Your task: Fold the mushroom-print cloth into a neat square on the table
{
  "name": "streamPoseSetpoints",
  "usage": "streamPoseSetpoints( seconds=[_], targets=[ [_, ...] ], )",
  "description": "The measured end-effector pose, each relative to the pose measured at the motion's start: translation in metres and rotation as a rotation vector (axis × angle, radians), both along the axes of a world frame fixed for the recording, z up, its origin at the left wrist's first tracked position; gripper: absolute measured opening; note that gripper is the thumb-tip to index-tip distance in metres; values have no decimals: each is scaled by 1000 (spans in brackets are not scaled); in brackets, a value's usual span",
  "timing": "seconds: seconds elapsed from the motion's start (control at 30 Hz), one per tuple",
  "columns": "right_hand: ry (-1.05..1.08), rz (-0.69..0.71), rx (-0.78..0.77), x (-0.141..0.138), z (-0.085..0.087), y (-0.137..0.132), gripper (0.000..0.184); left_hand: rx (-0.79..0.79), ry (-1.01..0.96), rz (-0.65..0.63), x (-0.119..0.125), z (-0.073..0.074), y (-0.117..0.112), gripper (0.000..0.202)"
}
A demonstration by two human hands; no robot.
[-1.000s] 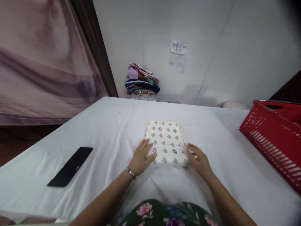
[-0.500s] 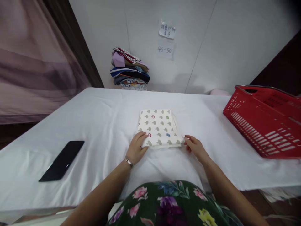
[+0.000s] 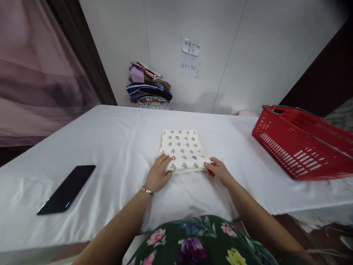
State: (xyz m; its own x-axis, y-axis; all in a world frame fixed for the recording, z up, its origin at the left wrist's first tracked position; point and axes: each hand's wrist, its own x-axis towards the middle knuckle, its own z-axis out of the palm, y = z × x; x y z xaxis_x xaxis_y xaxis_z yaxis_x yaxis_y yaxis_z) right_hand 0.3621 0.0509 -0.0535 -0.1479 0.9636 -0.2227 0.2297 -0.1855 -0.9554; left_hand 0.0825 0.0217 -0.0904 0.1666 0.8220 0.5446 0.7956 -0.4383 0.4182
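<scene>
A folded white cloth [image 3: 182,145] printed with grey mushroom shapes and a few red, green and blue ones lies flat on the white-covered table. At its near left corner is my left hand [image 3: 158,172], fingers over the top of the fabric and thumb by the near edge. My right hand [image 3: 219,171] pinches the near right corner between thumb and fingers. A bracelet circles my left wrist. The underside of the cloth is hidden.
A black flat tablet-like object [image 3: 67,189] lies on the table [image 3: 116,140] at left. To the right stands a red plastic basket [image 3: 289,147]. Against the back wall is a stack of folded clothes [image 3: 150,86]. Paper notes [image 3: 190,57] hang on the wall.
My right hand has moved slightly left and closed on the near right corner of the cloth. My left hand keeps its place on the cloth. The view has shifted a little.
</scene>
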Motion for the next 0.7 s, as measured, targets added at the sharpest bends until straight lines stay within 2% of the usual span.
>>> streamPoseSetpoints(
  seconds=[0.1, 0.2, 0.27, 0.37, 0.43, 0.5, 0.7],
  targets=[
    [78, 13, 2, 0, -3, -5, 32, -25, -21, 95, 0, 2, -5, 48],
    [-13, 80, -152, 4, -7, -11, 33, -49, -30, 136, -2, -1, -6, 47],
    [-98, 107, -175, 7, -6, -11, 32, -66, -16, 112, -5, -3, -5, 45],
    [-326, 111, -2, 11, 0, -4, 32, -81, 4, 66, -9, -4, -3, 42],
    [-509, 71, 171, 11, 6, 7, 37, -85, 8, 49, -11, -4, -2, 41],
    [-609, 25, 276, 8, 11, 22, 40, -86, 9, 46, -12, -4, -1, 41],
    [-663, 113, 235, -15, 10, 61, 31, -99, -8, 34, -9, 0, -4, 46]
  ],
)
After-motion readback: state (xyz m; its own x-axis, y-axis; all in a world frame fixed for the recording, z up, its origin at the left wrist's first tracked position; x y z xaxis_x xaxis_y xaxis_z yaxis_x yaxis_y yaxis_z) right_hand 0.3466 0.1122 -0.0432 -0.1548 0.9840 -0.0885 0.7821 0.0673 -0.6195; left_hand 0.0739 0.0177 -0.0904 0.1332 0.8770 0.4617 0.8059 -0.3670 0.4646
